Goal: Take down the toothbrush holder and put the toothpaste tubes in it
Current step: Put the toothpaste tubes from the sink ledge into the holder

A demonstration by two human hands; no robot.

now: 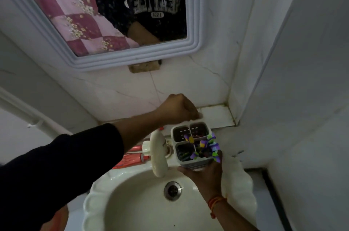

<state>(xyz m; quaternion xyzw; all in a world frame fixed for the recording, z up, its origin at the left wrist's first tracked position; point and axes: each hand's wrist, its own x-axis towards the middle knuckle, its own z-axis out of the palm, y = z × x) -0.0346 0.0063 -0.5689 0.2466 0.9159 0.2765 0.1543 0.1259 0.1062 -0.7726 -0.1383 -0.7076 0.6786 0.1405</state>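
We hold the toothbrush holder [191, 143] above the sink's [94, 193] far right edge, our right hand [204, 175] cupped under its base to bear the weight, while our left hand [178, 110] pinches its far rim, probably to steady it. It is a white box with four slotted compartments, purple and green toothbrushes [204, 147] crowding the right. Red toothpaste tubes [132, 157] lie left, behind the tap [157, 153].

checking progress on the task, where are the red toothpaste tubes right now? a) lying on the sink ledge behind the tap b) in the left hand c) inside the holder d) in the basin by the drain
a: the toothpaste tubes lie on the ledge of the sink behind the tap, while the right hand holds the toothbrush holder, which has only brushes in it.
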